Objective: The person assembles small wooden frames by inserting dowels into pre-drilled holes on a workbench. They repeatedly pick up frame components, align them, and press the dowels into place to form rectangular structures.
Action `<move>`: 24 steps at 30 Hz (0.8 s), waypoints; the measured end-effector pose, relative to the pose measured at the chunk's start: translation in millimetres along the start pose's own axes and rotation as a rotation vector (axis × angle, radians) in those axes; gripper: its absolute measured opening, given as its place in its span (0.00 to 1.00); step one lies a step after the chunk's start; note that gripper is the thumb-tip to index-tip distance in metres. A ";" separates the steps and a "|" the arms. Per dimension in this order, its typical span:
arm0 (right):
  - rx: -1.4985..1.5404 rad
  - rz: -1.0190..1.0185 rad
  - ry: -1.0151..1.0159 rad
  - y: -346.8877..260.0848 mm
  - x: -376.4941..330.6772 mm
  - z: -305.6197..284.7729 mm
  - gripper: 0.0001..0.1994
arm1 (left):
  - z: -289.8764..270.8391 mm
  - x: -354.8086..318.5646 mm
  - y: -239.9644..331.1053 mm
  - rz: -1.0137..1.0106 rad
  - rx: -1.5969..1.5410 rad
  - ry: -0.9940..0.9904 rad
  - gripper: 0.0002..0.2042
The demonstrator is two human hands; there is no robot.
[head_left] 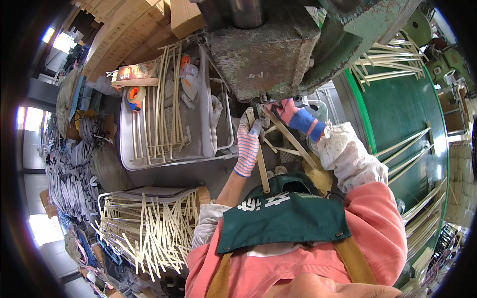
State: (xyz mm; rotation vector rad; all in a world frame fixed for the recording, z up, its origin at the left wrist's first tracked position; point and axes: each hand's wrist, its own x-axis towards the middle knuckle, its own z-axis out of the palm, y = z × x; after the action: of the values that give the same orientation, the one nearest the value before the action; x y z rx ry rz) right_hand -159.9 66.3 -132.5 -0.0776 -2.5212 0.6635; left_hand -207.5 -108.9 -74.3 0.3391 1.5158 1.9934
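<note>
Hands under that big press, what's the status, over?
Left hand, striped glove, fingers shut on pale strip. Right hand holds another strip under the press head. Nothing blocking.

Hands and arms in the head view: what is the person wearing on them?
The left hand wears a knit glove striped pink, white and blue. The right hand wears a pink and blue knit glove with a pink cuff band. A crinkled white oversleeve covers the right forearm, above a salmon-pink long sleeve. A white cuff shows at the left elbow.
</note>
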 end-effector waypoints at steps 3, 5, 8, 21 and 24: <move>0.624 0.418 -0.178 -26.5 0.7 -10.9 0.13 | -0.1 1.7 -4.5 -0.046 -0.013 0.008 0.19; 0.928 0.679 -0.162 -40.8 2.8 -13.8 0.13 | -0.8 4.2 -6.8 -0.001 0.031 -0.019 0.18; 0.973 0.701 -0.152 -48.6 6.2 -16.7 0.13 | -3.6 7.4 -6.3 -0.034 -0.044 -0.090 0.16; 0.828 0.743 -0.511 -12.7 18.0 -10.7 0.19 | -1.8 18.4 15.7 0.002 0.007 -0.230 0.08; 0.850 0.711 -0.499 -7.5 16.5 -5.7 0.19 | 0.4 17.3 16.9 0.024 0.030 -0.199 0.08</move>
State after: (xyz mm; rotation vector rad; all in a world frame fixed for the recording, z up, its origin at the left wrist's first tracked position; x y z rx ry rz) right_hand -170.7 65.3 -116.8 -0.5682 -2.3717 2.2039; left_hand -226.1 -101.0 -61.0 0.5532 1.4232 1.8953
